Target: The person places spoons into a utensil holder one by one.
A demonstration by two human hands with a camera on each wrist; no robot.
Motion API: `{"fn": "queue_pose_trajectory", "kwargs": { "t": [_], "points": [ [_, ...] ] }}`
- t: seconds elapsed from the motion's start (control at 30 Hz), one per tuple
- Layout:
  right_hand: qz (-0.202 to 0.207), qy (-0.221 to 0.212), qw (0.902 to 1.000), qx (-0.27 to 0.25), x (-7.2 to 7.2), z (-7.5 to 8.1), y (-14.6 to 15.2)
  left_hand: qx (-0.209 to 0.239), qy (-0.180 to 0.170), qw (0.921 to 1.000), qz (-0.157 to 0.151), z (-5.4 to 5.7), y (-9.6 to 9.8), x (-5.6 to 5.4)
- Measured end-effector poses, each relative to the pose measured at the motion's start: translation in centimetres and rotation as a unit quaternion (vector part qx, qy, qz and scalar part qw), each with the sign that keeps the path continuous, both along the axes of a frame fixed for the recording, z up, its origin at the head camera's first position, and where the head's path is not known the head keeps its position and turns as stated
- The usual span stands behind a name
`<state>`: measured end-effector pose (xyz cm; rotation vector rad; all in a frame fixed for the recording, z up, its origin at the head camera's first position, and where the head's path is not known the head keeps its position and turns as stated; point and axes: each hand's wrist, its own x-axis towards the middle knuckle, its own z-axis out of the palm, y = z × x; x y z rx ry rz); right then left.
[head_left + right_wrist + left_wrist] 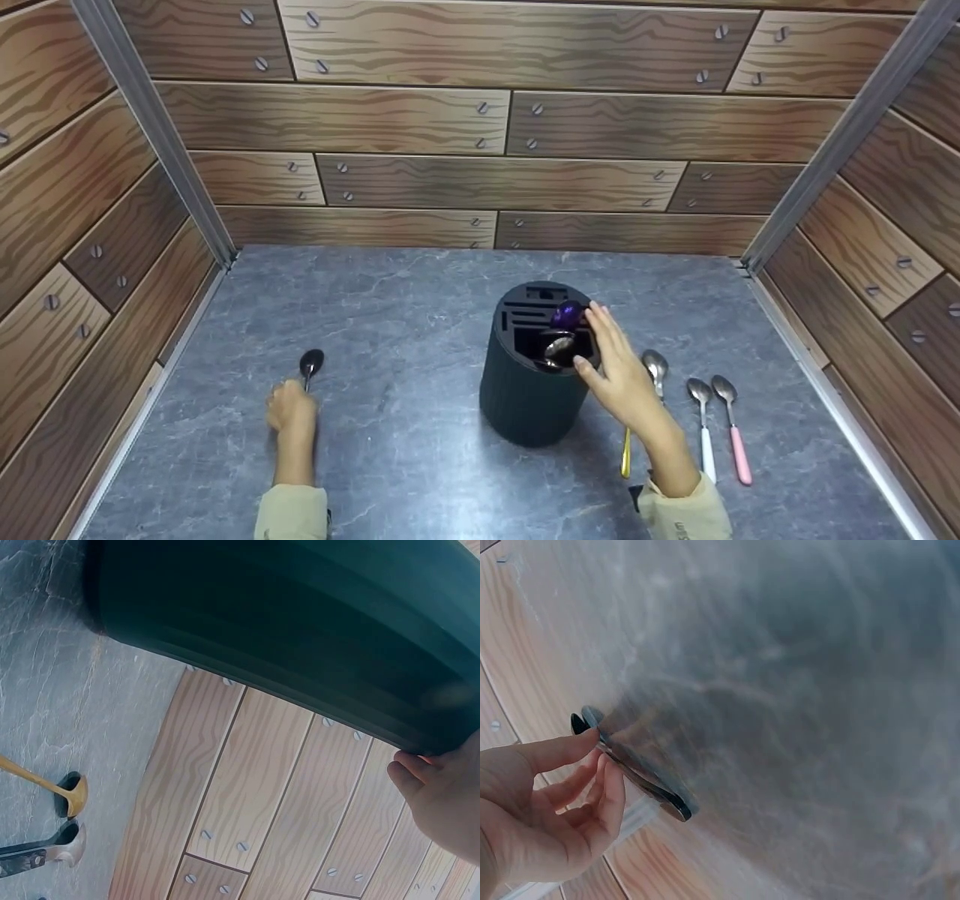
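A dark green utensil holder [534,397] stands upright on the table, with a slotted top. Inside its large opening are a spoon with a purple bowl [568,315] and a silver spoon [559,346]. My right hand [622,375] is at the holder's right rim, fingers extended and thumb spread; in the right wrist view its fingertips [409,772] are against the holder's edge. At the left, my left hand [292,409] pinches a black spoon [649,784] by its handle, low over the table, bowl pointing away from me.
Right of the holder lie a gold spoon [75,799], partly hidden by my right arm in the head view, and a silver spoon [655,365]. Farther right are a white-handled spoon [706,450] and a pink-handled spoon [739,454]. Wood-patterned walls [420,120] enclose the table.
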<state>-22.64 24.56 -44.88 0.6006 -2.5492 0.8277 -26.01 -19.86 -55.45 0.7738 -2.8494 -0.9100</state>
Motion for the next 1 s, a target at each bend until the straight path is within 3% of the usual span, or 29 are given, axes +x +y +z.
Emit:
{"fn": "queue_pose_trajectory", "kwargs": {
  "t": [0.33, 0.63, 0.8, 1.0],
  "points": [
    [0.002, 0.009, 1.0, -0.003, -0.09, -0.16, 0.1, 0.001, 0.001, 1.0, -0.007, -0.06, -0.03, -0.02],
    [0.001, 0.008, 1.0, -0.002, -0.11, -0.09, 0.13, 0.025, -0.047, 0.9983, -0.023, 0.5, -0.03, -0.21],
    [-0.001, -0.003, 1.0, -0.004, 0.01, 0.01, 0.08, 0.041, -0.055, 0.9975, -0.016, 0.61, 0.0, -0.42],
    [0.0, -0.002, 1.0, -0.001, -0.07, -0.03, 0.09, 0.052, -0.04, 0.9979, 0.001, 0.68, 0.31, -0.17]
  ]
}}
